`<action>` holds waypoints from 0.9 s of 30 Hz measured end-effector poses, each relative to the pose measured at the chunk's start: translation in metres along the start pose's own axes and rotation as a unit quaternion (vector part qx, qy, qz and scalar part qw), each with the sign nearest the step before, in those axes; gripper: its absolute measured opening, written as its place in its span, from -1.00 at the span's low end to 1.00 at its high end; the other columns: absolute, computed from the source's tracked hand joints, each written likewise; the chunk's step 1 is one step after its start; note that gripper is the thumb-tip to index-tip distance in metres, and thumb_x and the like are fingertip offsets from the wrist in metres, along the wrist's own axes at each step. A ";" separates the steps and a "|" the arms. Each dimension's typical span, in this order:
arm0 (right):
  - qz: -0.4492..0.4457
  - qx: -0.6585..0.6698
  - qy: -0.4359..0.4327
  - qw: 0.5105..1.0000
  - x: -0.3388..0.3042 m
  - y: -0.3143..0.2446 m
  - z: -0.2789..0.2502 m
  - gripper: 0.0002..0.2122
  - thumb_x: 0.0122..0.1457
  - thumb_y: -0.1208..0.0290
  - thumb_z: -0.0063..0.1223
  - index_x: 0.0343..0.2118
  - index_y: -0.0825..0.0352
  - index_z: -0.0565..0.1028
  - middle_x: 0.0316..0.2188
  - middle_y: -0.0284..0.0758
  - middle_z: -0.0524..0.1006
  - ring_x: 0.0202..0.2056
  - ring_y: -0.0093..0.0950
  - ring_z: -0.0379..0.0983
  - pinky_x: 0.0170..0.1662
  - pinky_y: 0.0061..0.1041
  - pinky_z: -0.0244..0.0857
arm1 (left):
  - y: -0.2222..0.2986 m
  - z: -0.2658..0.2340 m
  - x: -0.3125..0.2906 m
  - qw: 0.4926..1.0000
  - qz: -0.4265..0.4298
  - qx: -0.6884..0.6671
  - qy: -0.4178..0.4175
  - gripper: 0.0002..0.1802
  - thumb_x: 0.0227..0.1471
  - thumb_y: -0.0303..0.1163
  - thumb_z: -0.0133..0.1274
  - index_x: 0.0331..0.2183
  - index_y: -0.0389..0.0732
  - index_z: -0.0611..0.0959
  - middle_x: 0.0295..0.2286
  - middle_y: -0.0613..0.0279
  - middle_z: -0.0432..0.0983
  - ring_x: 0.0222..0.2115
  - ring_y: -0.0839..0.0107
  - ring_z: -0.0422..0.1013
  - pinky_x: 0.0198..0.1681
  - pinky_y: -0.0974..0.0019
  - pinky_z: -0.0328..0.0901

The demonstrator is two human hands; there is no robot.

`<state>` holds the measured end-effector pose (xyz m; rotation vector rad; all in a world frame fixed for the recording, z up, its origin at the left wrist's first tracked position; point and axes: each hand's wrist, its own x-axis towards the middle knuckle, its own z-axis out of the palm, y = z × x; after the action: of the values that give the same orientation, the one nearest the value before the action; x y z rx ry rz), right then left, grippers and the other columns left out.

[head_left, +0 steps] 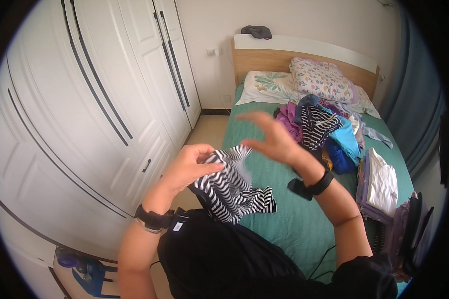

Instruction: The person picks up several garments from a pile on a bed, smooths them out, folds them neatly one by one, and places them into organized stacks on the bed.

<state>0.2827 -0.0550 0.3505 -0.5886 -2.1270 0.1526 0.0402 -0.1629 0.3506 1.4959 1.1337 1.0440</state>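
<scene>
A black-and-white striped shirt (229,192) hangs crumpled in front of me, over the near edge of the bed. My left hand (189,168) is closed on its upper left part, with the thumb on top of the cloth. What looks like a short sleeve sticks out at the lower right. Raised beside the shirt's upper right edge is my right hand (277,142), its fingers spread and slightly blurred. Its thumb tip is close to the cloth; whether it touches cannot be seen.
The bed has a green sheet (284,231). A mixed clothes pile (322,127) lies farther back, below floral pillows (324,78). Folded clothes (381,177) are stacked at the right. White wardrobes (100,74) line the left; a blue stool (90,279) stands lower left.
</scene>
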 end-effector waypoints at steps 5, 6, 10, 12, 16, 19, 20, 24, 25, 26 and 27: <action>0.007 0.292 -0.241 0.925 0.010 -0.043 0.034 -0.42 -0.12 0.38 0.28 0.02 0.32 0.34 -0.25 -0.25 0.53 -0.17 -0.31 0.45 -0.09 -0.39 0.30 | -0.011 0.014 0.009 0.999 0.012 0.032 -0.011 -0.79 -0.10 -0.50 0.20 -0.37 -0.34 0.53 -0.51 0.39 0.47 -0.47 0.66 0.37 -0.40 0.54 0.28; 0.008 0.293 -0.242 0.925 0.012 -0.042 0.032 -0.42 -0.12 0.38 0.28 0.02 0.32 0.34 -0.25 -0.25 0.53 -0.17 -0.31 0.45 -0.09 -0.39 0.30 | -0.015 0.014 0.009 0.999 0.011 0.031 -0.011 -0.79 -0.10 -0.50 0.20 -0.37 -0.34 0.53 -0.51 0.39 0.47 -0.47 0.66 0.37 -0.40 0.54 0.28; 0.068 0.105 -0.383 0.915 0.013 -0.022 0.027 -0.51 -0.14 0.45 0.28 -0.07 0.33 0.41 -0.48 -0.28 0.55 -0.41 -0.47 0.47 -0.34 -0.48 0.28 | -0.040 0.006 0.003 0.991 0.010 0.134 0.010 -0.78 -0.13 -0.50 0.20 -0.38 -0.37 0.54 -0.49 0.33 0.49 -0.45 0.61 0.39 -0.37 0.49 0.29; 0.065 0.077 -0.378 0.920 0.008 -0.010 0.035 -0.52 -0.15 0.49 0.28 -0.08 0.32 0.44 -0.52 -0.30 0.54 -0.46 -0.56 0.45 -0.41 -0.53 0.24 | -0.059 -0.001 0.000 0.984 -0.006 0.178 0.014 -0.79 -0.16 -0.52 0.20 -0.39 -0.37 0.57 -0.47 0.26 0.53 -0.43 0.57 0.42 -0.33 0.42 0.32; 0.007 0.270 -0.294 0.917 -0.008 0.001 0.065 -0.38 -0.11 0.41 0.27 0.07 0.30 0.27 -0.32 -0.21 0.54 -0.25 -0.39 0.46 -0.20 -0.46 0.30 | -0.072 0.003 -0.001 0.993 0.015 0.115 -0.001 -0.71 -0.10 -0.55 0.17 -0.25 -0.39 0.55 -0.39 0.27 0.52 -0.35 0.58 0.42 -0.26 0.47 0.32; 0.061 0.397 -0.376 0.835 -0.017 -0.011 0.080 -0.24 -0.12 0.41 0.31 0.17 0.26 0.14 -0.11 -0.24 0.48 -0.08 -0.36 0.39 -0.06 -0.42 0.25 | -0.060 0.016 -0.005 0.997 0.052 0.048 -0.023 -0.74 -0.07 -0.59 0.12 -0.24 -0.38 0.56 -0.35 0.26 0.51 -0.33 0.58 0.42 -0.25 0.49 0.32; 0.056 0.367 -0.370 0.852 -0.017 -0.016 0.077 -0.35 -0.12 0.41 0.30 0.08 0.29 0.26 -0.19 -0.26 0.51 -0.15 -0.40 0.42 -0.12 -0.44 0.28 | -0.054 0.019 -0.007 0.996 0.052 0.046 -0.050 -0.71 -0.06 -0.63 0.08 -0.20 -0.35 0.55 -0.35 0.28 0.50 -0.34 0.60 0.41 -0.27 0.51 0.31; 0.063 0.221 -0.389 0.892 -0.015 -0.006 0.068 -0.71 -0.10 0.42 0.25 -0.27 0.36 0.52 -0.47 -0.28 0.55 -0.42 -0.52 0.45 -0.34 -0.51 0.29 | -0.050 0.014 -0.003 0.995 0.042 0.066 -0.055 -0.67 -0.08 -0.63 0.09 -0.18 -0.33 0.50 -0.42 0.34 0.46 -0.40 0.63 0.39 -0.31 0.51 0.30; 0.063 0.221 -0.391 0.892 -0.015 -0.007 0.065 -0.71 -0.10 0.42 0.25 -0.27 0.36 0.52 -0.47 -0.28 0.55 -0.42 -0.52 0.45 -0.34 -0.51 0.29 | -0.055 0.012 -0.003 0.996 0.042 0.064 -0.053 -0.67 -0.08 -0.63 0.09 -0.18 -0.33 0.50 -0.42 0.34 0.46 -0.40 0.63 0.39 -0.31 0.51 0.30; 0.058 0.221 -0.339 0.913 -0.014 -0.009 0.061 -0.77 -0.08 0.42 0.23 -0.33 0.37 0.53 -0.53 -0.27 0.53 -0.47 -0.53 0.43 -0.39 -0.52 0.26 | -0.061 0.009 -0.004 0.996 0.027 0.076 -0.032 -0.68 -0.09 -0.62 0.10 -0.20 -0.32 0.49 -0.42 0.33 0.46 -0.39 0.62 0.39 -0.30 0.50 0.30; 0.052 0.221 -0.286 0.931 -0.013 -0.011 0.056 -0.81 -0.06 0.43 0.20 -0.38 0.38 0.54 -0.58 -0.26 0.52 -0.53 -0.54 0.40 -0.43 -0.53 0.24 | -0.070 0.007 -0.005 0.996 0.012 0.088 -0.010 -0.68 -0.09 -0.61 0.12 -0.21 -0.32 0.48 -0.42 0.32 0.46 -0.39 0.61 0.39 -0.29 0.48 0.30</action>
<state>0.2403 -0.0646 0.3106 -0.4129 -2.4950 0.9347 0.0344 -0.1608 0.2809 1.6577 1.2216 0.9639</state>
